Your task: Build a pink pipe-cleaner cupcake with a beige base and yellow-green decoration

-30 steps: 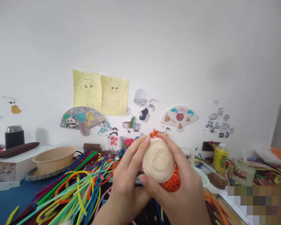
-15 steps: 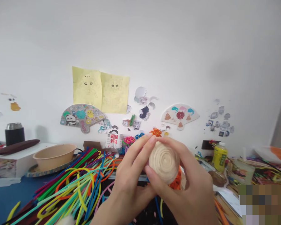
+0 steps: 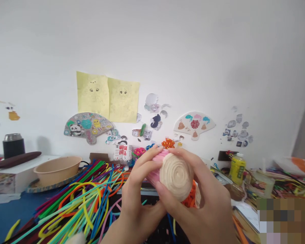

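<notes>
Cupping a rounded cream piece of coiled strand (image 3: 177, 175) from both sides, the fingers of the left hand (image 3: 137, 189) and the right hand (image 3: 207, 195) are gripping it, with its spiral end facing the camera. A pink ridged side (image 3: 163, 156) is showing under the left fingers, apparently belonging to the same piece. The spiral's rings are closing neatly to the centre, so that end is looking finished; the far end is hiding behind the fingers, so whatever work is remaining there is not showing. A bright orange fuzzy bunch (image 3: 190, 198) is sitting just behind the piece, by the right fingers, while loose, multicoloured fuzzy stems (image 3: 85, 206) are lying left of the left fingers. On the wall above the right fingers, a white fan-shaped board (image 3: 194, 124) is bearing a red double-happiness character, 囍. Beyond the left fingers, a white-labelled clear plastic bottle (image 3: 122, 154) is displaying bold red Chinese characters, too blurred for sure reading. Well to the right of the right fingers, a yellow plastic bottle with a white cap (image 3: 237, 168) is carrying lettering too small for telling any brand.
</notes>
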{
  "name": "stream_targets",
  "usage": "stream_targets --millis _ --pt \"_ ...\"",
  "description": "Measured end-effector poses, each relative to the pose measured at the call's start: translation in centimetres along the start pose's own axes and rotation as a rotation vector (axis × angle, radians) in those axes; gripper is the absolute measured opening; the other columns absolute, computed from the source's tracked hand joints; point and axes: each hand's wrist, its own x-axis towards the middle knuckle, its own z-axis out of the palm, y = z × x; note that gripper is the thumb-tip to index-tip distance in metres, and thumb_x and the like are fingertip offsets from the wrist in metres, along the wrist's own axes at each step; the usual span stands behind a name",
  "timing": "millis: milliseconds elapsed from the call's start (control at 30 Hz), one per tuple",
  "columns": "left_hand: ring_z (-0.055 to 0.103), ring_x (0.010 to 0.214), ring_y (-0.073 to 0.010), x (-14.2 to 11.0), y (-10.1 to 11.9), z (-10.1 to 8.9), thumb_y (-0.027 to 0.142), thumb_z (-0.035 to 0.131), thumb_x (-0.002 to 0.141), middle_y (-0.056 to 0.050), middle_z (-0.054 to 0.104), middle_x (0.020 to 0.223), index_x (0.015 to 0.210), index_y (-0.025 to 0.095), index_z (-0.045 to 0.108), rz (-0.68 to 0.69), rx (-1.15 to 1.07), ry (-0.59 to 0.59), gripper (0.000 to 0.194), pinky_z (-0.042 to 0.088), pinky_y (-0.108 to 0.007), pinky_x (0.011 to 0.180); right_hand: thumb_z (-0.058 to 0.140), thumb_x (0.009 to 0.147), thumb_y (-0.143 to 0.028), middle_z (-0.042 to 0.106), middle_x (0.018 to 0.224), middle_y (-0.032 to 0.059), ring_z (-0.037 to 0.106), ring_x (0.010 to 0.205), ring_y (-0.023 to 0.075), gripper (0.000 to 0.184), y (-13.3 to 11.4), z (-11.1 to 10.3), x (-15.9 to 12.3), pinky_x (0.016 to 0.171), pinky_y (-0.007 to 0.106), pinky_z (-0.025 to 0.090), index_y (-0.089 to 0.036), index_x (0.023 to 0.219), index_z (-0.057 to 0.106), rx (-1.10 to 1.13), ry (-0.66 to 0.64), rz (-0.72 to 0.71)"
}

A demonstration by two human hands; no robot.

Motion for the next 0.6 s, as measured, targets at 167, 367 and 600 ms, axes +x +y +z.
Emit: stream_targets --millis 167,367,600 --pt "0.055 0.130 -0.0281 -0.01 -0.14 -0.17 0.004 0.073 0.077 -0.012 0.057 0.139 0.137 0.021 0.048 0.018 0.068 -0.015 0.067 0.049 -0.047 0.110 0.070 0.078 -0.031 0.073 0.113 0.0052 0.072 0.098 0.0277 0.041 -0.04 0.19 0.16 0.083 0.041 0.062 -0.027 0.118 0.061 0.014 -0.019 0.004" --pt "0.058 0.127 -0.0281 0.03 -0.44 -0.28 0.010 0.075 0.079 -0.014 0.057 0.141 0.139 0.022 0.047 0.058 0.150 -0.010 0.068 0.052 -0.046 0.107 0.069 0.079 -0.033 0.071 0.121 0.0048 0.069 0.107 0.0271 0.047 0.08 0.26 0.13 0.089 0.041 0.059 -0.028 0.124 0.057 0.010 -0.033 -0.014" --pt "0.056 0.129 -0.0251 0.03 -0.45 -0.96 0.005 0.071 0.078 -0.014 0.054 0.143 0.145 0.020 0.041 0.079 0.166 -0.047 0.075 0.051 -0.038 0.107 0.069 0.080 -0.029 0.069 0.120 0.0055 0.066 0.111 0.0278 0.047 0.90 -0.10 0.66 0.091 0.041 0.057 -0.027 0.125 0.055 -0.017 -0.113 -0.178"
